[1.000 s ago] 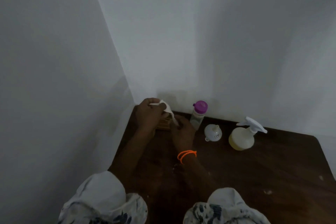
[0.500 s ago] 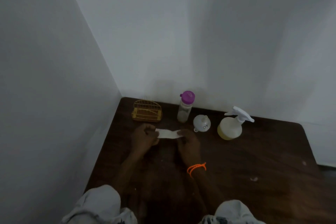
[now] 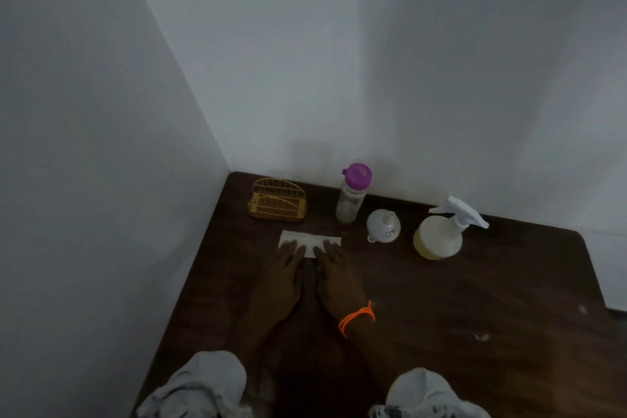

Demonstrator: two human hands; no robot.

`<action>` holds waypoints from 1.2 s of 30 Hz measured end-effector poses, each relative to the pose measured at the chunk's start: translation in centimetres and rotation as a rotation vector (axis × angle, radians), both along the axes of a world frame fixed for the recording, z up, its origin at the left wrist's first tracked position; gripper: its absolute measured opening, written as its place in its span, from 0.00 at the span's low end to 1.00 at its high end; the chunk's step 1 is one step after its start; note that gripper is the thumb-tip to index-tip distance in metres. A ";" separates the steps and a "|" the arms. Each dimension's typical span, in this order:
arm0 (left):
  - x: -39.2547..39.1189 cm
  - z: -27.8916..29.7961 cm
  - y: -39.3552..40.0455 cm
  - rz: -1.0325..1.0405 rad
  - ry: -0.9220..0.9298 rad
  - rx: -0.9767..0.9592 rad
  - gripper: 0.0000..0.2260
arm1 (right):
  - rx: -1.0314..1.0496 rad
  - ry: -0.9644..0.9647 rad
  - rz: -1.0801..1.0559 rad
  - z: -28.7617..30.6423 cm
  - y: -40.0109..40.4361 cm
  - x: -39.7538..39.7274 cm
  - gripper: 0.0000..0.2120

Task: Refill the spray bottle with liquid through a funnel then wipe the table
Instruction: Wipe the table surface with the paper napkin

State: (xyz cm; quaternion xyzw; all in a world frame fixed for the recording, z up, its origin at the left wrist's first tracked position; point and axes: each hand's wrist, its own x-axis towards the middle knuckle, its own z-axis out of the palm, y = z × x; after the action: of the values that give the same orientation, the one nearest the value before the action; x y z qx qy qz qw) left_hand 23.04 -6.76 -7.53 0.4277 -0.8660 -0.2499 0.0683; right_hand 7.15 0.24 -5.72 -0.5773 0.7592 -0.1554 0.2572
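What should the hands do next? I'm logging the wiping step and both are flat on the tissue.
Probably slide the tissue across the table: both the left hand and right hand press it flat, and the spray bottle already stands capped.

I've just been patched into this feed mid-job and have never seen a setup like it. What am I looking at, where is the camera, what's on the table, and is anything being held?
There is no machine here: a person works with bare hands, and the one camera sits on their head, looking forward and down.

The left hand and right hand lie side by side with straight fingers pressing a white tissue flat on the dark wooden table. Neither hand has a grip on anything.

Along the wall stand a gold wire holder, a clear bottle with a purple cap, a white funnel resting mouth down, and a spray bottle holding yellowish liquid with its trigger top on.
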 end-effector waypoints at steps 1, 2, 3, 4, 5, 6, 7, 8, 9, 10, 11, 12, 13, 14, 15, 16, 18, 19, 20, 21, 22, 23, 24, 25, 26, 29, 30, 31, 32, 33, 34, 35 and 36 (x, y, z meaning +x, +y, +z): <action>-0.3 0.0 -0.3 -0.050 -0.024 -0.016 0.27 | 0.021 0.017 0.027 -0.3 -0.2 0.3 0.26; -0.6 0.2 -0.6 -0.091 -0.051 -0.023 0.28 | 0.042 0.037 0.036 -0.6 -0.5 0.4 0.27; -1.0 0.6 -0.9 -0.111 -0.067 -0.006 0.30 | 0.067 0.052 0.036 -0.9 -0.8 0.4 0.27; -1.2 0.8 -1.3 -0.117 -0.084 0.028 0.32 | 0.087 0.066 0.032 -1.0 -1.1 0.4 0.27; -1.4 0.9 -1.9 -0.118 -0.094 0.056 0.34 | 0.098 0.082 0.025 -1.1 -1.5 0.3 0.26; -1.4 0.7 -2.4 -0.117 -0.087 0.066 0.33 | 0.095 0.106 0.014 -1.1 -1.9 0.3 0.27; -1.4 0.5 -2.9 -0.115 -0.074 0.072 0.32 | 0.087 0.131 0.006 -1.1 -2.2 0.2 0.28; -1.3 0.2 -3.3 -0.106 -0.061 0.083 0.31 | 0.086 0.151 0.004 -1.2 -2.7 0.2 0.28; -1.1 0.0 -3.7 -0.094 -0.060 0.111 0.31 | 0.093 0.167 0.006 -1.3 -3.2 0.3 0.27; -1.1 0.1 -3.9 -0.087 -0.058 0.127 0.31 | 0.097 0.181 0.004 -1.5 -3.6 0.2 0.27; -1.1 0.2 -4.0 -0.079 -0.049 0.133 0.32 | 0.101 0.194 0.002 -1.5 -3.9 0.0 0.27; -1.1 0.3 -4.1 -0.068 -0.032 0.129 0.31 | 0.113 0.203 0.003 -1.4 -4.3 0.0 0.28; -1.0 0.2 -4.1 -0.063 -0.020 0.128 0.31 | 0.131 0.205 0.007 -1.4 -4.6 0.1 0.28; -0.8 0.0 -4.2 -0.060 -0.013 0.129 0.30 | 0.147 0.202 0.009 -1.3 -4.8 0.4 0.28; -0.6 -0.3 -4.2 -0.053 -0.014 0.134 0.30 | 0.159 0.199 0.010 -1.2 -4.9 0.7 0.28; -0.2 -0.5 -4.2 -0.042 -0.018 0.137 0.30 | 0.170 0.199 0.013 -1.1 -4.8 1.1 0.28; 0.5 -0.7 -4.1 -0.037 -0.028 0.145 0.31 | 0.185 0.212 0.025 -1.1 -4.6 1.8 0.29; 0.8 -0.5 -4.1 -0.037 -0.028 0.144 0.31 | 0.189 0.220 0.032 -1.1 -4.5 2.2 0.29; 1.2 -0.4 -4.0 -0.035 -0.026 0.141 0.30 | 0.194 0.225 0.039 -1.1 -4.3 2.5 0.29; 1.7 -0.1 -3.8 -0.033 -0.029 0.146 0.29 | 0.199 0.225 0.046 -1.1 -4.2 2.9 0.29; 2.1 0.0 -3.6 -0.030 -0.029 0.147 0.28 | 0.205 0.221 0.052 -1.2 -3.9 3.3 0.29; 2.6 0.1 -3.4 -0.025 -0.028 0.146 0.28 | 0.211 0.215 0.057 -1.2 -3.6 3.8 0.28; 3.1 0.1 -3.2 -0.024 -0.030 0.138 0.28 | 0.215 0.213 0.061 -1.2 -3.2 4.2 0.28; 3.7 0.1 -2.8 -0.029 -0.037 0.132 0.29 | 0.217 0.215 0.067 -1.3 -2.8 4.8 0.28; 4.3 0.1 -2.4 -0.037 -0.046 0.120 0.30 | 0.215 0.219 0.073 -1.2 -2.3 5.3 0.28; 6.0 -0.1 -0.9 -0.061 -0.103 0.108 0.32 | 0.225 0.227 0.105 -1.2 -0.7 7.0 0.29; 6.6 -0.2 -0.3 -0.054 -0.111 0.108 0.32 | 0.229 0.227 0.113 -1.1 -0.1 7.6 0.30; 7.4 -0.3 0.3 -0.048 -0.110 0.112 0.31 | 0.228 0.226 0.117 -1.2 0.6 8.5 0.30; 8.2 -0.3 0.9 -0.058 -0.113 0.110 0.31 | 0.225 0.221 0.118 -1.2 1.3 9.3 0.30; 8.9 -0.4 1.6 -0.077 -0.126 0.100 0.29 | 0.223 0.214 0.121 -1.1 2.2 10.0 0.31; 9.6 -0.5 2.3 -0.100 -0.153 0.077 0.28 | 0.224 0.204 0.130 -1.1 3.1 10.7 0.32; 10.3 -0.6 3.1 -0.121 -0.186 0.055 0.28 | 0.226 0.198 0.141 -1.1 4.1 11.3 0.32; 11.0 -0.7 4.1 -0.123 -0.197 0.029 0.27 | 0.218 0.204 0.147 -1.1 5.3 11.8 0.32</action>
State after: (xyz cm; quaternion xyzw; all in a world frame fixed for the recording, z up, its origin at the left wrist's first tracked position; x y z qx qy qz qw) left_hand 34.04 -2.70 -8.21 0.3971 -0.8894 -0.2230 -0.0391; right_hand 18.98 5.51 -6.86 -0.6129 0.7493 0.0064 0.2506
